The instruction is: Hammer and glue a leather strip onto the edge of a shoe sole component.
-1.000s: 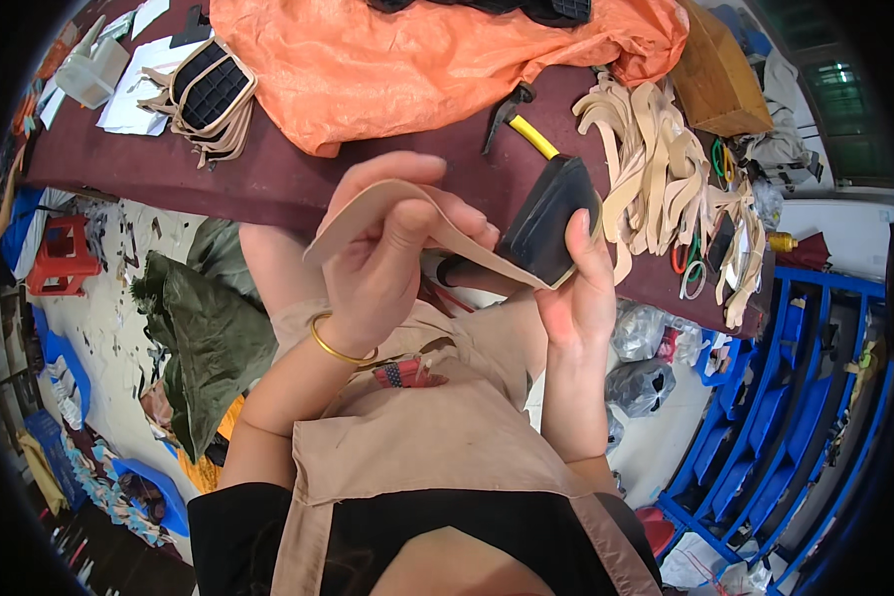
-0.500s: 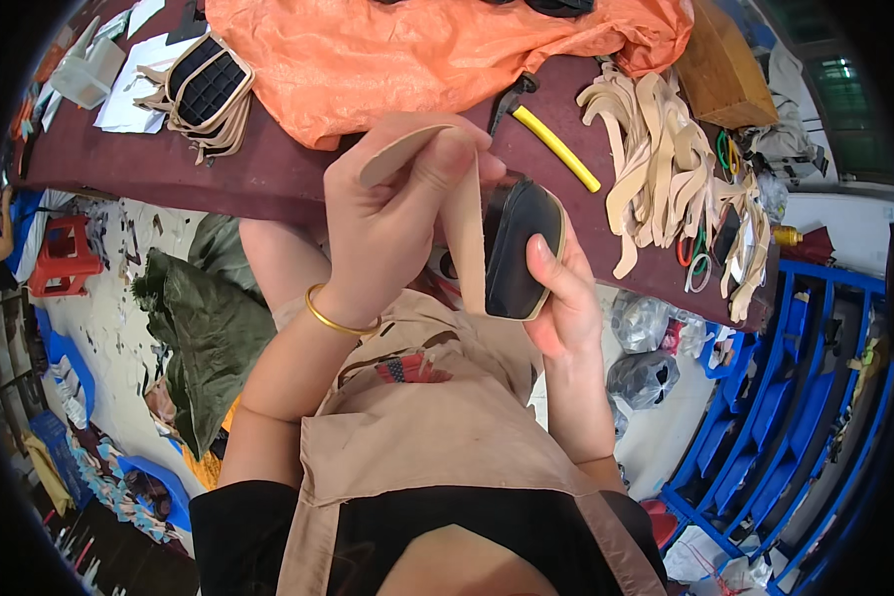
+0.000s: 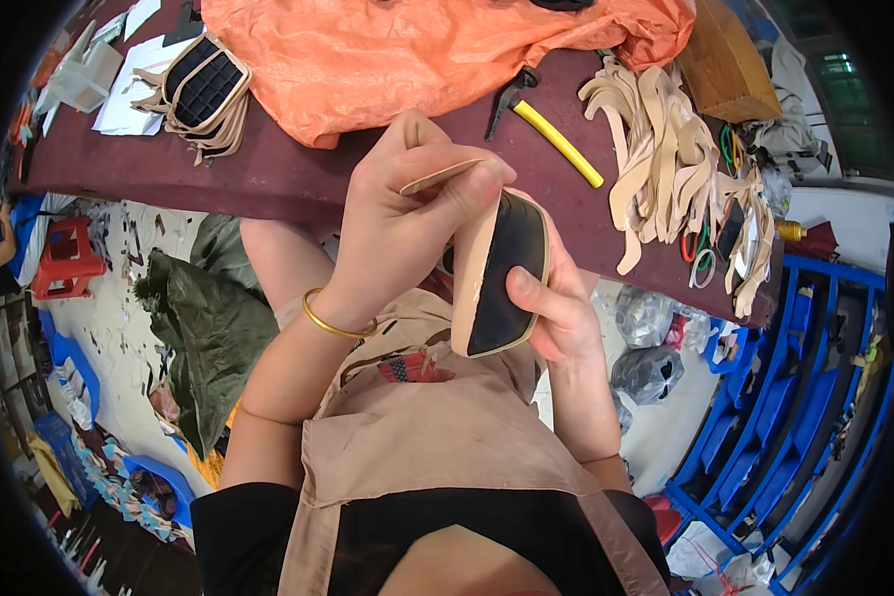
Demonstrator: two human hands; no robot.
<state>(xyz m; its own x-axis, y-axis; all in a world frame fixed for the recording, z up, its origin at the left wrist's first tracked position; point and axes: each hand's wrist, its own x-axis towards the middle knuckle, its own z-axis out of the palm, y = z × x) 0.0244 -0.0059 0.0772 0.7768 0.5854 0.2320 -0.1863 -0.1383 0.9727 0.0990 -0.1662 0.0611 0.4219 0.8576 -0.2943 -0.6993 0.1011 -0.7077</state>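
A beige strip [image 3: 441, 177] is pinched between the thumb and fingers of my left hand [image 3: 407, 214], with one end poking out past the fist. It runs on down along the left edge of a black panel [image 3: 502, 288] with rounded corners and a thin beige rim. My right hand [image 3: 566, 308] grips this panel from the right, thumb on the black face and fingers behind it, mostly hidden. Both hands are raised over my lap, in front of the table's near edge. Along the panel's edge the strip lies close against it.
On the dark red table [image 3: 298, 184] lie an orange sheet [image 3: 387, 70], a hammer [image 3: 556, 139] with a yellow handle, and a pile of beige strips [image 3: 661, 149]. Stacked dark panels [image 3: 204, 89] with beige edges sit left, scissors [image 3: 702, 266] right. A wooden box [image 3: 730, 60] stands behind.
My left hand has moved right, toward the panel. The panel has turned and dropped slightly, and the strip that stood off from it now runs along its edge. My right thumb has shifted left.
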